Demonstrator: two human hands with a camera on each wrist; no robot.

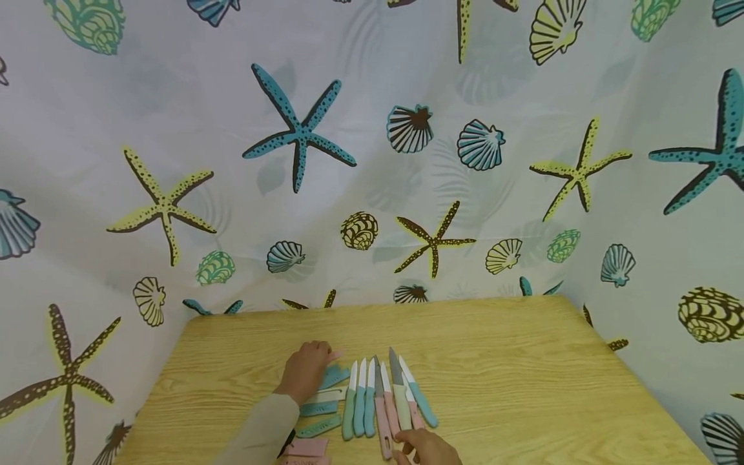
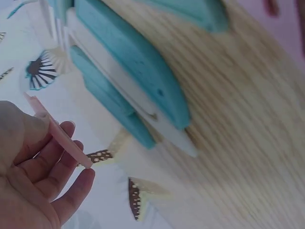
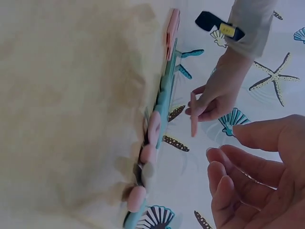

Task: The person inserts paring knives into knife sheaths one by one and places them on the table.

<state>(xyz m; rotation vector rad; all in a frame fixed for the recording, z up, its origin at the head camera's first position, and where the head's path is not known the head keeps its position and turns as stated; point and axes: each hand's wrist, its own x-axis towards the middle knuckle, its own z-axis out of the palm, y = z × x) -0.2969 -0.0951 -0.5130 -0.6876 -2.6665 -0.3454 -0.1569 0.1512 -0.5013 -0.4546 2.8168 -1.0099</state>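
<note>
Reaching in from the left, a person's left hand (image 1: 307, 367) pinches a pink blade sheath (image 2: 61, 139) between thumb and fingers, off the wooden table (image 1: 523, 387) at the far end of a column of covers. Below it, from far to near, lie a blue sheath (image 1: 332, 376), a cream sheath (image 1: 331, 396), a teal sheath (image 1: 318, 409), a green sheath (image 1: 318, 426) and, nearest, two pink sheaths (image 1: 307, 447). Just right of the column, bare blades point far: a green-handled knife (image 1: 349, 416), two blue-handled knives (image 1: 360, 413), a slotted pink handle (image 1: 385, 445) whose tool type is hard to tell, then more pink handles around a cream-handled knife (image 1: 402, 407), with another blue-handled knife (image 1: 427, 410) slanting at the far right of the row. Near the handles' near ends hovers the right hand (image 1: 429, 447), fingers loosely bent, thumb apart, holding nothing. The step in hand appears to be sorting covers from knives; the next move likely calls for the left hand to lower the pink sheath flat beyond the blue one and let go without nudging its neighbors.
</note>
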